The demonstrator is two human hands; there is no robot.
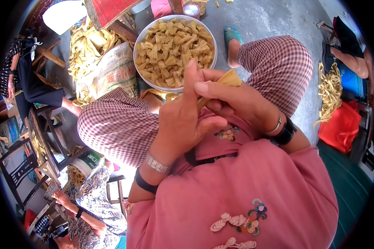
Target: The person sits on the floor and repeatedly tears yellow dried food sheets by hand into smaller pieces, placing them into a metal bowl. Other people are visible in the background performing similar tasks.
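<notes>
My left hand (pixel 182 118) is raised above my lap, index finger pointing up and thumb apart to the right. Against it, my right hand (pixel 240 99) pinches a pale yellow dried plant strip (pixel 230 78) between thumb and fingers. One end of the strip sticks out beyond the right knuckles; its lower part runs down between the two hands, by the left palm. Whether the left fingers grip it is hidden. Just past my hands stands a round white tub (pixel 214 46) full of short folded and knotted yellow pieces (pixel 174 46).
Long dried strips (pixel 88 46) lie heaped beside a woven plastic sack (pixel 115 70) at left. A red-topped wooden piece (pixel 112 11) juts in near the tub. Other people sit at left, one near a tilted bucket (pixel 87 162). More strips (pixel 329 90) and a red bag (pixel 339 126) are at right.
</notes>
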